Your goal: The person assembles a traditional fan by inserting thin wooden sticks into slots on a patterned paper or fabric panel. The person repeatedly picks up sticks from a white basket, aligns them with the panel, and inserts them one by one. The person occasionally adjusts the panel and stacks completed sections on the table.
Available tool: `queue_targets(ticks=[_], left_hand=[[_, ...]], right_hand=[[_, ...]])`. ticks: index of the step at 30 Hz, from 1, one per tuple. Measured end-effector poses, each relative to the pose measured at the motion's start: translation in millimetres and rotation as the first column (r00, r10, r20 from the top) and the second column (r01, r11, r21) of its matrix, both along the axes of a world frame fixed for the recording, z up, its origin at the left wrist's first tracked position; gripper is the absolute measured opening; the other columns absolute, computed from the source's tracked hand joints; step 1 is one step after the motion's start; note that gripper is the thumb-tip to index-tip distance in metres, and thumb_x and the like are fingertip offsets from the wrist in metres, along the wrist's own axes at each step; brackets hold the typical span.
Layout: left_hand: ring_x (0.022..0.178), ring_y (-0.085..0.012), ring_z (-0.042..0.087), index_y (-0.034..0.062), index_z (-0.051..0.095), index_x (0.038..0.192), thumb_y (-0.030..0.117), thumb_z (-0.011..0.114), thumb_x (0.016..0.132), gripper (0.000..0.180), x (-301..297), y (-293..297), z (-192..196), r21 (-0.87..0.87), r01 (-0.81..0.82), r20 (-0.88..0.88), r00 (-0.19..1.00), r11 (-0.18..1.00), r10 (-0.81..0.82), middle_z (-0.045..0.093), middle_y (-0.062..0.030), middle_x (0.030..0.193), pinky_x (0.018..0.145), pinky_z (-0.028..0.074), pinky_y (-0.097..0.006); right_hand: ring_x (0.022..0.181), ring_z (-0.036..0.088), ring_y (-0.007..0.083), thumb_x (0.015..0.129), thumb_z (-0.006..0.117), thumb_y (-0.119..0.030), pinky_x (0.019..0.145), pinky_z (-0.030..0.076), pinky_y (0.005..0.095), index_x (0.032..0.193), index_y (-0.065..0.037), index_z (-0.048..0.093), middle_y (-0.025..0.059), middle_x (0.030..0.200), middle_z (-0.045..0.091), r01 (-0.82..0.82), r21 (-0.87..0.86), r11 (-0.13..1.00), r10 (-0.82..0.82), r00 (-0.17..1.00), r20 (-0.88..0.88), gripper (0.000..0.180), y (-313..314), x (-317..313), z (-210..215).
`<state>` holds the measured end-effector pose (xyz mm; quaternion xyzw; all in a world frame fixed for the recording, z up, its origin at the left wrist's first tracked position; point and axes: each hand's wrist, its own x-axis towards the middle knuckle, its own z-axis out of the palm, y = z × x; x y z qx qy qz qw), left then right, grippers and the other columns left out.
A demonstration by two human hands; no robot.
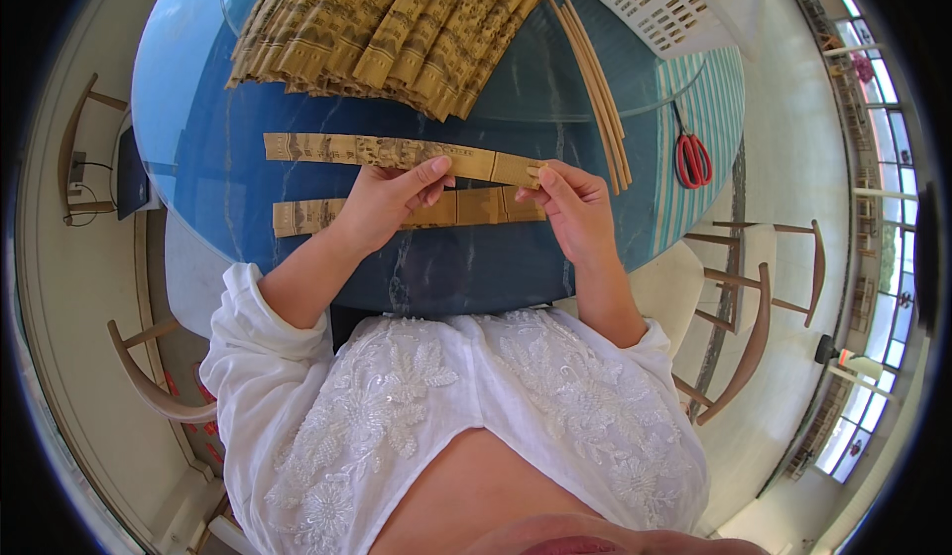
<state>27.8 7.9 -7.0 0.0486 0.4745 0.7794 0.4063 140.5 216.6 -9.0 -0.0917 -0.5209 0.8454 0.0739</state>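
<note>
A long, flat gold-brown paper sleeve (332, 148) with dark printed scenery is stretched level between my two hands, over the near part of the table. My left hand (382, 203) pinches it near the middle, thumb on top. At its right end, my right hand (577, 213) grips it between thumb and fingers. Beneath my hands, a similar sleeve (297, 218) lies on the blue table, partly covered by my left hand. A large fanned pile of such sleeves (397, 29) lies beyond. Several slim wooden sticks (595, 94) rest to the right of the pile.
A white slatted plastic basket (650, 4) stands at the far right, with more thin sticks by it. Red-handled scissors (692, 161) lie on a striped cloth (684, 89) near the right edge of the round blue table (193, 148). Wooden chairs (749, 357) stand around it.
</note>
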Motion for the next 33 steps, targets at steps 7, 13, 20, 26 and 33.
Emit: queue_targets(ticks=[7, 13, 20, 26, 33], left_hand=[[0.060, -0.0069, 0.051, 0.0027, 0.065, 0.087, 0.019, 0.066, 0.087, 0.016, 1.6, 2.7, -1.6, -0.097, -0.009, -0.090, 0.996, 0.995, 0.000, 0.062, -0.0020, 0.074, 0.052, 0.040, -0.019], [0.065, -0.0103, 0.053, 0.0026, 0.063, 0.091, 0.017, 0.065, 0.088, 0.014, 2.3, 4.7, 1.6, -0.051, 0.050, -0.144, 0.988, 0.997, -0.057, 0.062, -0.0047, 0.080, 0.060, 0.044, -0.023], [0.064, -0.0103, 0.052, -0.0005, 0.063, 0.086, 0.018, 0.060, 0.091, 0.019, 7.3, 2.2, -1.2, 0.008, 0.029, -0.215, 0.976, 1.000, -0.026, 0.060, -0.0029, 0.073, 0.060, 0.043, -0.023], [0.065, -0.0120, 0.054, 0.0002, 0.062, 0.096, 0.020, 0.055, 0.094, 0.021, -16.3, -25.9, 4.8, 0.226, -0.078, -0.177, 0.977, 0.971, 0.119, 0.062, -0.0063, 0.079, 0.061, 0.045, -0.026], [0.065, -0.0139, 0.062, -0.0048, 0.063, 0.098, 0.009, 0.060, 0.090, 0.017, -7.8, -76.6, 37.7, -0.214, 0.140, -0.335, 0.919, 0.967, -0.207, 0.065, -0.0090, 0.076, 0.057, 0.049, -0.023]], right_hand=[[0.078, 0.062, 0.0146, 0.090, 0.061, -0.012, 0.075, 0.052, 0.0265, 0.100, 0.002, 0.064, 0.0077, 0.091, 0.065, 0.108, 0.022, 0.994, -0.107, 0.994, -0.018, 0.018, -7.3, 0.0, -0.2], [0.075, 0.061, 0.0146, 0.089, 0.061, -0.011, 0.072, 0.050, 0.0257, 0.094, 0.001, 0.063, 0.0076, 0.087, 0.064, 0.088, 0.088, 0.992, -0.091, 0.995, 0.036, 0.013, -0.4, 5.0, 3.3], [0.074, 0.060, 0.0105, 0.089, 0.063, -0.013, 0.072, 0.049, 0.0231, 0.094, 0.000, 0.064, 0.0045, 0.085, 0.064, 0.126, 0.121, 0.985, -0.125, 0.992, -0.011, 0.014, -1.1, 8.3, 10.5], [0.071, 0.057, 0.0110, 0.092, 0.058, -0.015, 0.068, 0.047, 0.0238, 0.092, -0.001, 0.062, 0.0032, 0.082, 0.061, 0.266, 0.010, 0.964, -0.263, 0.956, -0.134, 0.015, 44.7, 23.4, 24.8], [0.069, 0.056, 0.0119, 0.092, 0.057, -0.015, 0.066, 0.047, 0.0252, 0.092, 0.000, 0.062, 0.0048, 0.081, 0.061, 0.227, 0.095, 0.969, -0.219, 0.972, -0.088, 0.016, 76.9, 50.3, 21.2]])
